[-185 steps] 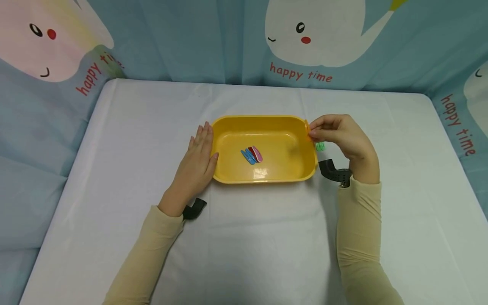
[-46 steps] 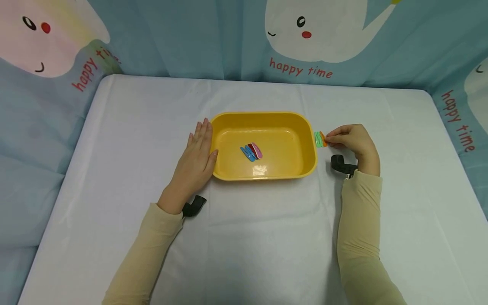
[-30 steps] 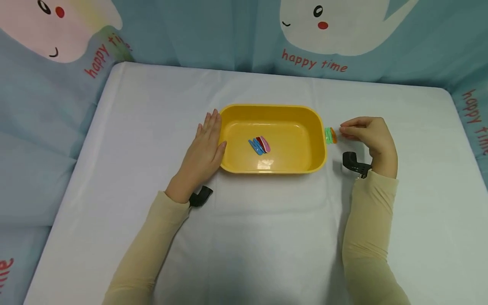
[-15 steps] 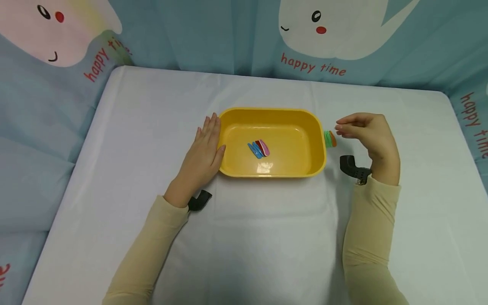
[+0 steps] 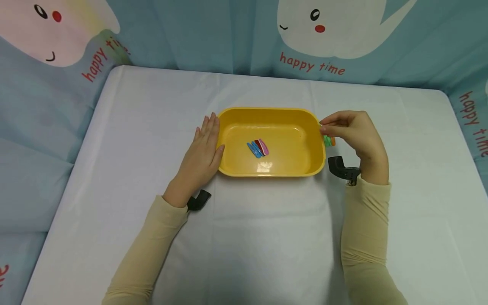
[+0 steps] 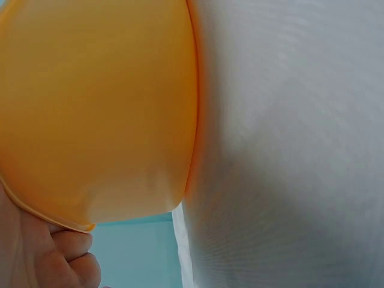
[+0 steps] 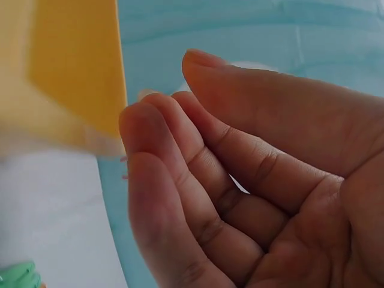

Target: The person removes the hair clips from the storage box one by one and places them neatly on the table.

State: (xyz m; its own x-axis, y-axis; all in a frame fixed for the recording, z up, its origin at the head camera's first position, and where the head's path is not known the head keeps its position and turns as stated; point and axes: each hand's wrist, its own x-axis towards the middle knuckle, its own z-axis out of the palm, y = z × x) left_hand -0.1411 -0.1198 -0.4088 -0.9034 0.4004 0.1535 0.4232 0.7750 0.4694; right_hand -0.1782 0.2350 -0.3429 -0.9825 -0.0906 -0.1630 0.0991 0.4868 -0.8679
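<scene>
My left hand lies with straight fingers along the left side of a yellow plastic tub. At the tub's upper right rim is my right hand. In the right wrist view its fingers are bent loosely, the thumb stands apart from them, and nothing is between. Inside the tub lie several snap hair clips: blue clips, a dark red clip and a pink clip. Outside, just right of the tub, green hair clips lie beside an orange hair clip, partly below my right hand.
A white cloth covers the table. Blue curtains printed with whales hang behind the table and at both sides. Each wrist wears a black camera mount, such as the right mount.
My right hand held the orange clip at the tub's rim, laid it beside the green clips, let go, then rose and moved left to the rim. My left hand stays against the tub.
</scene>
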